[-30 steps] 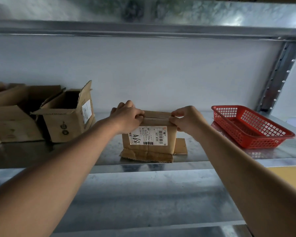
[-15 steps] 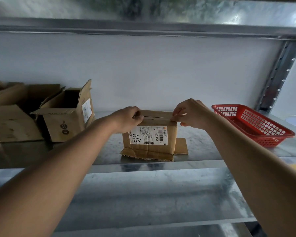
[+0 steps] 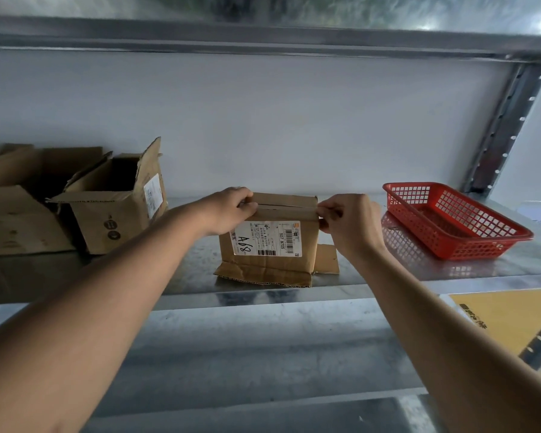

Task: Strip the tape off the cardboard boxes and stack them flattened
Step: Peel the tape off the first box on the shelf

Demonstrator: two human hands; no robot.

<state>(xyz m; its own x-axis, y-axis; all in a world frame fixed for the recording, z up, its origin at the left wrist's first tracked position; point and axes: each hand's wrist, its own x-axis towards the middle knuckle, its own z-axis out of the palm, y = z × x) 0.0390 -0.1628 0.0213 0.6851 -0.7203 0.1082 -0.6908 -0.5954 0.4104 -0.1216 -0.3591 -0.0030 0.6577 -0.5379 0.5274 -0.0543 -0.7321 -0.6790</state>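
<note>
A small cardboard box (image 3: pixel 272 264) with a white shipping label marked "A68" stands on the metal shelf (image 3: pixel 419 273), its bottom flaps splayed out. My left hand (image 3: pixel 228 209) grips the box's top left corner. My right hand (image 3: pixel 347 220) pinches at the top right corner, where the seam of the top flaps ends; whether tape is between the fingers is too small to tell. Two open cardboard boxes stand to the left: one (image 3: pixel 119 201) tilted with its flap up, and a larger one (image 3: pixel 16 207) at the frame's edge.
A red plastic basket (image 3: pixel 450 220) sits on the shelf to the right of the box. A yellow folder (image 3: pixel 509 320) lies lower right, below shelf level. The white wall is close behind, a steel upright (image 3: pixel 506 126) at right, another shelf overhead.
My right hand has slid from the top middle of the box out to its right corner. My left hand stays on the left corner. The box has not moved.
</note>
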